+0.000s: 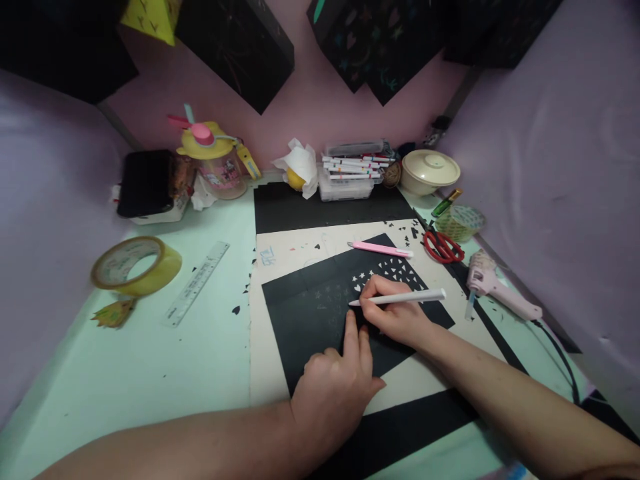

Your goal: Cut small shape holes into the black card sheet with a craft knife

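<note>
A sheet of black paper [305, 327] lies tilted on a white board, with small stars, hearts and triangles cut out near its upper right. Faint outlined shapes show on its middle. My right hand [395, 310] is closed around a slim white pen [415, 297], its tip touching the paper just above my left fingertip. Flat on the sheet's lower part rests my left hand [335, 387], index and middle fingers stretched out, holding nothing. Along the sheet's top edge lies a pink pen-shaped cutter [381, 249].
Red-handled scissors [444, 247], a glue gun [500, 287] with a cord, and a green tape roll [459, 222] are at right. Left are a wide tape roll [170, 263] and a ruler [197, 285]. Behind stand a marker box [347, 187], a lidded bowl [430, 172] and a bottle [223, 175].
</note>
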`<state>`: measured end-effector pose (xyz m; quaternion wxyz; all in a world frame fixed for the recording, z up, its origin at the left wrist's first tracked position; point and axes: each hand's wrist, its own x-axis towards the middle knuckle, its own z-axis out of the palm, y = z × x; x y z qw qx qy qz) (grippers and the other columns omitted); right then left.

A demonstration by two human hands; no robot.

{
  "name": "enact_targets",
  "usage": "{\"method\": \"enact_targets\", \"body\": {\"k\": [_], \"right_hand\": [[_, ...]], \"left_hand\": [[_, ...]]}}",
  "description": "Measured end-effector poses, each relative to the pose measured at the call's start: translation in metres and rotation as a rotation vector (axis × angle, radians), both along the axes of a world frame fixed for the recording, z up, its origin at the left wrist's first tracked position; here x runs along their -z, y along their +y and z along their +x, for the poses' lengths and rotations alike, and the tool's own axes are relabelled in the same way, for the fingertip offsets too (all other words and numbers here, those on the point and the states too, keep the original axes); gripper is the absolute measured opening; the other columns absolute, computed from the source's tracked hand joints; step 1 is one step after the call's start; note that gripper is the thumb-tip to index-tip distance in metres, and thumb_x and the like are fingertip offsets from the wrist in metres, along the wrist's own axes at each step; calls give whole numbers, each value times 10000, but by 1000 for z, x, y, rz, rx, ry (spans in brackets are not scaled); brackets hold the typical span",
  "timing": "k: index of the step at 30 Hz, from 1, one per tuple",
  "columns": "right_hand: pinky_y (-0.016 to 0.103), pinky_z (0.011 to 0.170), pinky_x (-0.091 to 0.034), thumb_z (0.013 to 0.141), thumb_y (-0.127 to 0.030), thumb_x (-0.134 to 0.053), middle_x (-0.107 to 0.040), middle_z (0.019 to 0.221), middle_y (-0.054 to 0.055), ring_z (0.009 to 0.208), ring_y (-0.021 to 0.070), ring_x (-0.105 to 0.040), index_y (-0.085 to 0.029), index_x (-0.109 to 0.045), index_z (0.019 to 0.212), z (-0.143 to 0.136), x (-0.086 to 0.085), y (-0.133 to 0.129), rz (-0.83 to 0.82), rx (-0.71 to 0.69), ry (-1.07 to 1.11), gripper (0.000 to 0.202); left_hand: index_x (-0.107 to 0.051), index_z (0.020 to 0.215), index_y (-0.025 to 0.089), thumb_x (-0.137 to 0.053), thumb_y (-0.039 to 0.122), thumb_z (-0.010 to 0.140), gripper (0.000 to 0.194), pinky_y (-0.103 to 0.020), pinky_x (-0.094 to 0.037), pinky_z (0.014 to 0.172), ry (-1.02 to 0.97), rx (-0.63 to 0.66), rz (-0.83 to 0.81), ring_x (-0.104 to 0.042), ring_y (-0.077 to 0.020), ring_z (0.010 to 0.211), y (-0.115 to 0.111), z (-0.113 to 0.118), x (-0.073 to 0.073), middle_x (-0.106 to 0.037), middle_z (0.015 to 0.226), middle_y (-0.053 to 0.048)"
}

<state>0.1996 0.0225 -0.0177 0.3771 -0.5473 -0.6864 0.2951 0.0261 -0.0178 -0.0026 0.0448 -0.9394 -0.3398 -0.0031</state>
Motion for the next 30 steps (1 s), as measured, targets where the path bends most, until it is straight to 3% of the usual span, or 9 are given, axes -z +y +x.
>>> {"method": "enact_targets", "body": {"k": [30], "right_hand": [[246, 542, -364, 760, -87, -508, -513, 643, -25, 576, 118, -477, -202, -456, 658, 0, -1, 0, -6, 4, -2, 162]], "left_hand": [[-568, 1275, 130, -561, 582, 796, 659, -299, -458, 371, -1, -4, 21, -583, -162, 459, -1, 0, 1, -461, 1362, -222]]}}
